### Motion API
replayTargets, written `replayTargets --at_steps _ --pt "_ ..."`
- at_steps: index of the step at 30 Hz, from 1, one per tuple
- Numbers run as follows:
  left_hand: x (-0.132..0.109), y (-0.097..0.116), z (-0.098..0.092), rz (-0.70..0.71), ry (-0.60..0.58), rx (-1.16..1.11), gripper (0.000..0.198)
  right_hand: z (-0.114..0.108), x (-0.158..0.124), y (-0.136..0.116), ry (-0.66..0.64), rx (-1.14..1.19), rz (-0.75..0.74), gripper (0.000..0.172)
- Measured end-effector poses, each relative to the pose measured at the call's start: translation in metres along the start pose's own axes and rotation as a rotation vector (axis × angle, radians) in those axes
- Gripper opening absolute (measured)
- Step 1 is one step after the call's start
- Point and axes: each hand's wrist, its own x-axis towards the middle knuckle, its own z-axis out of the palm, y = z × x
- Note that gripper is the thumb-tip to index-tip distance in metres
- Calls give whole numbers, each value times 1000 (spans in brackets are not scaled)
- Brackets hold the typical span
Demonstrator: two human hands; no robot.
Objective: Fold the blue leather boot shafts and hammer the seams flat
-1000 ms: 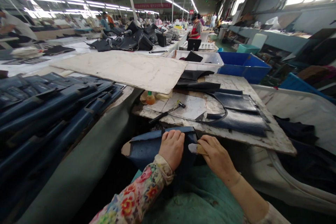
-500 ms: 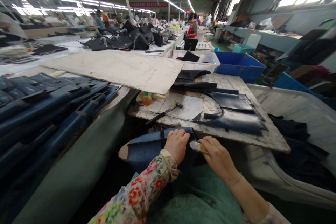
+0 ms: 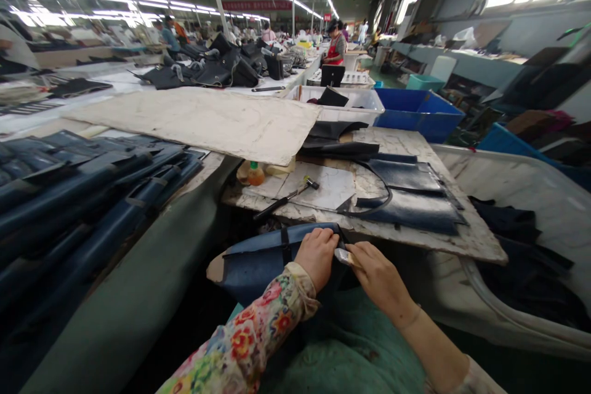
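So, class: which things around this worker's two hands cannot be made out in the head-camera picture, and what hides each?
- Tool in the right hand: only a pale tip shows; fingers cover the rest.
- Dark blue piece: its near part lies under the left hand and floral sleeve.
- Bottle: partly under the board; label too small.

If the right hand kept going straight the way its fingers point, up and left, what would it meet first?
Most likely the left hand: the right hand, holding a small brush, points toward it across the dark blue leather piece. The brush tip looks almost at the left hand's fingers; depth is unclear.
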Motion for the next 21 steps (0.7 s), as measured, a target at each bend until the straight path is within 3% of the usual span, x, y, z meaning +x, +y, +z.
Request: replayTargets --at_steps 5,10,21 --pt "-1 1 8 44 56 55 30 -4 -2 11 19 60 12 32" --pt "1 2 13 32 79 109 32 -11 9 12 111 -46 115 45" --pt "-26 -16 10 3 121 71 33 -11 22 -23 87 -169 -56 34"
